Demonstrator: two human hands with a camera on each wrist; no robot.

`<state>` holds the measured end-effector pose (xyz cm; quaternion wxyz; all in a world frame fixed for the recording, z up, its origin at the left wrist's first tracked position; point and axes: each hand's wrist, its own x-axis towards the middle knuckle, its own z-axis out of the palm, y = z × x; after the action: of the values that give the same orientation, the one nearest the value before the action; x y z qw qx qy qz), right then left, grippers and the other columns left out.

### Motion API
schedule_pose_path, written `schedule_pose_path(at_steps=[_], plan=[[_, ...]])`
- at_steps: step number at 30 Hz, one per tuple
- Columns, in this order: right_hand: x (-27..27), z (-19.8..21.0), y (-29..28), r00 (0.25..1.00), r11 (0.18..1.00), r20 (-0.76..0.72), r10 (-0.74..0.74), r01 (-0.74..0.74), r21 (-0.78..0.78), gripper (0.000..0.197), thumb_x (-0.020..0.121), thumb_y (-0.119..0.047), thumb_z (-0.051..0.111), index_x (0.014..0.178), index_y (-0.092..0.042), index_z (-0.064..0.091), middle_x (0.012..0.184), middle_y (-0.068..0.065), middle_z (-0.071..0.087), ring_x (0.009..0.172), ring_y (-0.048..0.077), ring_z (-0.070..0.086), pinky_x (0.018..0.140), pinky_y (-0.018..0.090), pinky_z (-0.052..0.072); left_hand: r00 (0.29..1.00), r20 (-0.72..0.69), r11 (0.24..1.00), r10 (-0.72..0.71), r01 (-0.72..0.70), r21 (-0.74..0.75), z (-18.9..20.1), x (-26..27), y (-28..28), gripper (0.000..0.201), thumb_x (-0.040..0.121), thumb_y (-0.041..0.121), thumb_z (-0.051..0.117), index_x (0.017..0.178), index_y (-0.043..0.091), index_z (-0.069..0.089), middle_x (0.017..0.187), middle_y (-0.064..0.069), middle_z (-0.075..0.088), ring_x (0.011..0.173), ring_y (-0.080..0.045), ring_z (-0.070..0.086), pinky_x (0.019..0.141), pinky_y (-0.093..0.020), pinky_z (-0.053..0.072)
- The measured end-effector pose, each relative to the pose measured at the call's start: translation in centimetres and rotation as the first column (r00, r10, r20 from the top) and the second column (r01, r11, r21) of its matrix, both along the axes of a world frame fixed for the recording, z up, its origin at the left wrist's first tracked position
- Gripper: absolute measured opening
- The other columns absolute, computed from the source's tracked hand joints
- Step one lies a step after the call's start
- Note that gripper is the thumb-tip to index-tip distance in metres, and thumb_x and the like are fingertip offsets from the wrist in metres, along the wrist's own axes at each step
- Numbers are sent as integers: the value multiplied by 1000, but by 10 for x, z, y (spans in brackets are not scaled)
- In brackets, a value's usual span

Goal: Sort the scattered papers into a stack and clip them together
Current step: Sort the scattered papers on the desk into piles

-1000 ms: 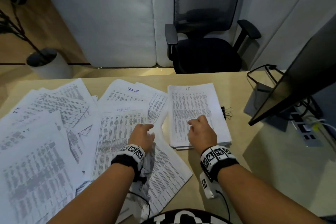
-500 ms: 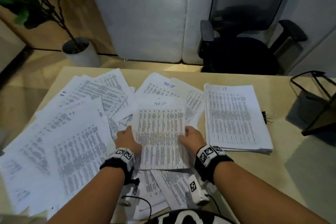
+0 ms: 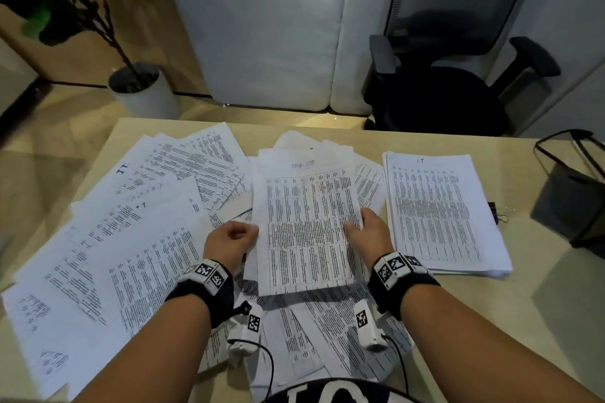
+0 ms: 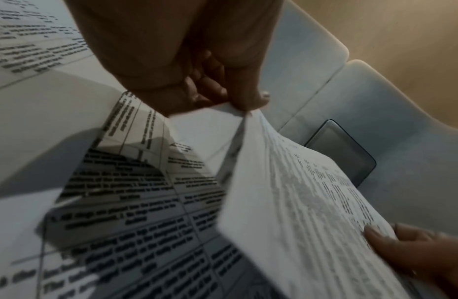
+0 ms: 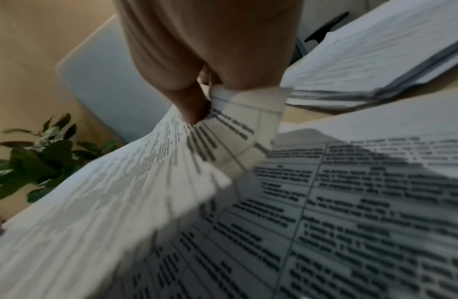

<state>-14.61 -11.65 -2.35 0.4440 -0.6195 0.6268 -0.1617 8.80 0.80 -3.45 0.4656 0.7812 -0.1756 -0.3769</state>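
Both hands now lift a sheet (image 3: 306, 226) off the loose papers (image 3: 131, 239): the left hand (image 3: 230, 240) pinches its left edge, the right hand (image 3: 368, 234) its right. It likely goes next onto the stack (image 3: 438, 213) beside the clip (image 3: 496, 213)

"IT" heads the top sheet of the neat stack (image 3: 438, 213) and a scattered sheet (image 3: 157, 167) at left.

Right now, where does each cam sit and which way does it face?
Head: on the head, looking forward and down at the desk; both forearms, left hand and right hand show.
Left wrist: looks along the left hand's fingers pinching the held sheets.
Right wrist: looks along the right hand gripping their opposite edge.
All three share the held sheets.
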Motion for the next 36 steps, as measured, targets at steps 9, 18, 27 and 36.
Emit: schedule_pose_path(at_steps=[9,18,27,36], plan=[[16,-17,2,994,999,98,-40,42,-23,17,95,-13,52,85,-2,61,65,3,49,63,19,45,59,27,38,993,85,990,80,-89,108,5,11,-3,16,98,20,47,92,7,55,82,-11,63,72,-29,63,62,-34,49],[65,-9,7,987,987,63,150,-147,-60,13,97,-10,45,85,-14,49,68,-3,45,62,14,45,54,23,36,997,78,994,9,-17,108,11,33,-6,50,96,44,36,114,4,61,114,-21,64,106,-39,60,94,-52,47],[77,-30,-10,983,976,79,-167,176,-129,19,89,-8,61,108,-11,66,125,3,40,101,17,55,93,22,45,956,218,937,-197,119,329,0,46,16,43,86,19,63,126,8,53,116,-10,62,106,-33,59,82,-36,48],[78,-35,-16,980,989,169,-104,85,117,34,80,-2,64,111,-15,68,136,8,50,117,23,53,101,35,46,975,192,973,-109,65,222,-17,46,27,40,88,16,61,127,14,53,113,-5,63,101,-27,60,90,-40,50]])
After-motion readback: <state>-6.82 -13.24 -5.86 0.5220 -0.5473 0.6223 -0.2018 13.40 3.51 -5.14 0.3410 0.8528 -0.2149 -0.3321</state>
